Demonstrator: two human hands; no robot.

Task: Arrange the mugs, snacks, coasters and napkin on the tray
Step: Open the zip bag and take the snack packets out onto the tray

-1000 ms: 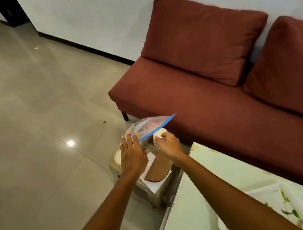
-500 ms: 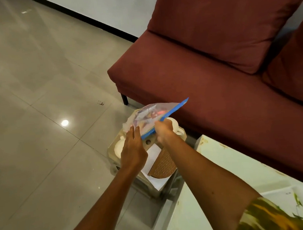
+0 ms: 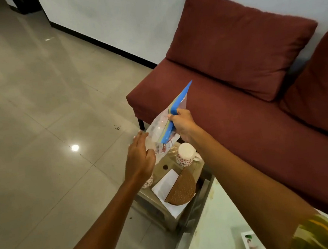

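My right hand [image 3: 183, 125] grips the blue zip edge of a clear snack bag [image 3: 162, 129] and holds it in the air above a small beige stool [image 3: 199, 166]. My left hand [image 3: 140, 159] is open, its fingertips against the bag's lower left side. On the stool stand an upside-down white mug with red flowers [image 3: 185, 155], a white napkin [image 3: 164, 185] and a brown woven coaster [image 3: 182, 188] lying on the napkin. A second flowered mug [image 3: 148, 182] peeks out from under my left wrist. A corner of the white leaf-print tray [image 3: 251, 242] shows at the bottom right.
A dark red sofa [image 3: 247, 117] with two back cushions runs behind the stool along the white wall. A pale green table [image 3: 218, 228] sits at the lower right, touching the stool's side. Glossy grey floor tiles [image 3: 41, 135] fill the left.
My right hand has lifted the snack bag higher off the stool and tipped its blue edge more upright. My left hand has opened and slid to the bag's side. The upside-down mug is now uncovered.
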